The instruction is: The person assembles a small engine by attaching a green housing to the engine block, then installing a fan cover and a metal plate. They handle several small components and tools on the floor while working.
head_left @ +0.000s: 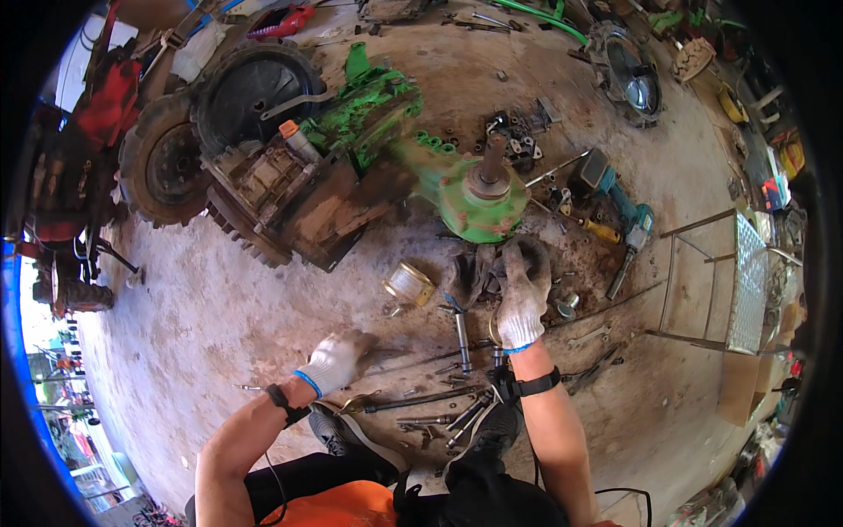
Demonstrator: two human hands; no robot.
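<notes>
Green housing (481,213) sits just past the fingers of the right hand (524,294), shaft (494,158) roughly upright, so right's nearer; left hand (341,358) is blurry, can't tell either one's opening or grip tbh

Right side: metal-framed stand with a silvery textured plate (749,283), brown cardboard (738,386) just beside it, toward the lower edge of view. Upper right: dark-rimmed wheel (612,54) on the concrete floor (694,167), a curved yellow item (731,104) well apart from it. Upper left: red machinery (110,105); red part (281,22) near the top edge.
</notes>
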